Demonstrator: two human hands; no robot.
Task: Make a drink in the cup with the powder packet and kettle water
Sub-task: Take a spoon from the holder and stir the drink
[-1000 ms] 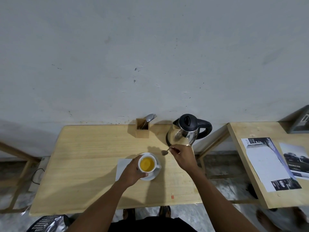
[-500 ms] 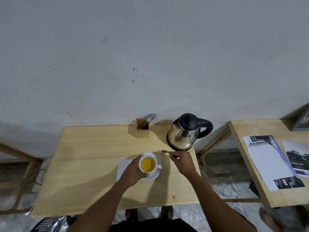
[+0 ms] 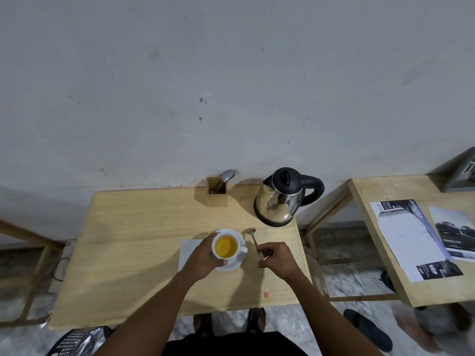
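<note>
Right hand (image 3: 279,260): fingers (image 3: 262,253) pinched the handle end of the spoon (image 3: 253,240), bowl pointing away and lying low on the counter (image 3: 133,227) just right of the saucer (image 3: 237,263), likely being set down now that stirring looked finished. Left hand (image 3: 203,260): fingers curled round the near-left side of the cup (image 3: 226,246), apparently to steady it; cup sat on the saucer, full of yellow-orange drink, handle to the right. White napkin (image 3: 189,249) lay under the left hand, beside the saucer. Kettle (image 3: 281,199) stood lid shut at the far right, wooden cutlery holder (image 3: 216,192) to its left; powder packet not seen. Against half a second earlier: spoon had swung from lying crosswise beyond the cup to pointing away, and the right hand had drawn nearer; left-hand grip unchanged.
</note>
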